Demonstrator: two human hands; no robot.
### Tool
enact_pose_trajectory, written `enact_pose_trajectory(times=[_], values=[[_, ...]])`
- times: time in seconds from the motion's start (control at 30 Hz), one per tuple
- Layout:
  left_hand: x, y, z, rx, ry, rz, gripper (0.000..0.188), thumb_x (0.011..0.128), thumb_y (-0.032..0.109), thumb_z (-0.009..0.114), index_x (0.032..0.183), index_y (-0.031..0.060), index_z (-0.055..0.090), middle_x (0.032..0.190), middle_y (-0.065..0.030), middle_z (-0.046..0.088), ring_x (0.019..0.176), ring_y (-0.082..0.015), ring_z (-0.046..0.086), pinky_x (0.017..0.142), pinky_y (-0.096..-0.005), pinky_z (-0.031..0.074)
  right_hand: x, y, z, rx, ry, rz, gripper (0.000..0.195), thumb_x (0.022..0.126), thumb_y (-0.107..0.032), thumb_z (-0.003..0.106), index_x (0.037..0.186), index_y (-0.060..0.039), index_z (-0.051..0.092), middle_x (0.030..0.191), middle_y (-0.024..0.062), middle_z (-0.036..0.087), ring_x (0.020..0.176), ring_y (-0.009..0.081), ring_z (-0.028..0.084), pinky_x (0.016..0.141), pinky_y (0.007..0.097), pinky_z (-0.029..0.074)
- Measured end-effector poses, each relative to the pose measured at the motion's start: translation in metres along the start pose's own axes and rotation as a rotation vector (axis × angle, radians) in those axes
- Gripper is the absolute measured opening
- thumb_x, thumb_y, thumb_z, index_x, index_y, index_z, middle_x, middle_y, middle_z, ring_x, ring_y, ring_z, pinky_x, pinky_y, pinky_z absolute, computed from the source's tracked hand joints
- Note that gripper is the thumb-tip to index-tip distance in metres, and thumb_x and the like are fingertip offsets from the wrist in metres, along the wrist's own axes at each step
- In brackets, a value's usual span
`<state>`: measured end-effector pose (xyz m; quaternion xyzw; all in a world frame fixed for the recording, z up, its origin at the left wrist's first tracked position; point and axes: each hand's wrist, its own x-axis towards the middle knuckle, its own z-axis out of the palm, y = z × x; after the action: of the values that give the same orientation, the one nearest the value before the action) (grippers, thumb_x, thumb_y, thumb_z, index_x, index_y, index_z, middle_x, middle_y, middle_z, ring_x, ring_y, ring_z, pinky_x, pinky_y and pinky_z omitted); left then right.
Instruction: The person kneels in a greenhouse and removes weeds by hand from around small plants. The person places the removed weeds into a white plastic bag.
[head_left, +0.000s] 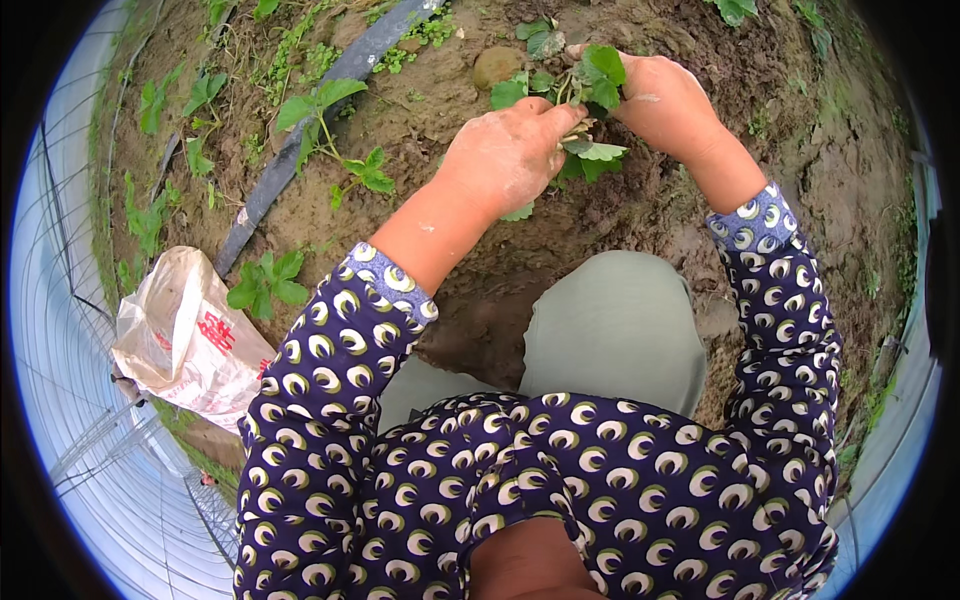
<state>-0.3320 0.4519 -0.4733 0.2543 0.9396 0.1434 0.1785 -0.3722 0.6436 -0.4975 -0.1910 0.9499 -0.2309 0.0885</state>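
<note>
Strawberry seedlings (596, 152) with green leaves and pale stems are bunched between my hands, above the soil. My left hand (517, 146) grips the stems between thumb and fingers, and leaves stick out beyond it on both sides. On the other side of the bunch, my right hand (660, 101) has its fingers curled around the upper leaves. One upright leaf (604, 71) covers part of its fingertips. Both hands are smeared with pale dried mud. I cannot tell whether the roots are in the ground.
A rounded stone (498, 67) lies just beyond my left hand. A black flat strip (277, 169) runs across the soil at left, with a rooted strawberry plant (330, 135) beside it. A white plastic sack (195, 337) with red writing stands at left. Greenhouse film (90, 300) curves behind.
</note>
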Motion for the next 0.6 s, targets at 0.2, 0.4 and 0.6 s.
enact_pose_trajectory(times=[0.2,0.4,0.6], values=[[-0.001,0.001,0.000,-0.037,0.032,0.023,0.046,0.072,0.013,0.061,0.117,0.0174,0.049,0.108,-0.0075,0.054,0.092,-0.0291,0.057,0.077,-0.0384,0.050,0.009,-0.007,0.002,0.079,0.035,0.102,0.018,0.079,-0.024,0.053,0.086,-0.0087,0.060,0.074,0.0148,0.061,0.074,0.0356,0.059,0.064,0.0429,0.048],[-0.005,0.002,-0.006,-0.065,0.044,0.015,0.045,0.074,0.013,0.060,0.117,0.0179,0.049,0.107,-0.0074,0.054,0.089,-0.0294,0.058,0.074,-0.0387,0.050,0.003,0.026,0.041,0.668,0.236,0.076,0.019,0.080,-0.015,0.059,0.096,-0.0043,0.059,0.088,0.0121,0.063,0.079,0.0265,0.059,0.071,0.0344,0.046],[-0.003,0.001,-0.006,-0.169,0.073,0.021,0.047,0.073,0.009,0.059,0.118,0.0167,0.049,0.111,-0.0070,0.053,0.096,-0.0280,0.055,0.081,-0.0360,0.048,-0.019,0.032,0.022,1.425,0.287,0.368,0.022,0.085,-0.018,0.060,0.099,-0.0009,0.055,0.093,0.0063,0.061,0.075,0.0165,0.060,0.067,0.0293,0.049]])
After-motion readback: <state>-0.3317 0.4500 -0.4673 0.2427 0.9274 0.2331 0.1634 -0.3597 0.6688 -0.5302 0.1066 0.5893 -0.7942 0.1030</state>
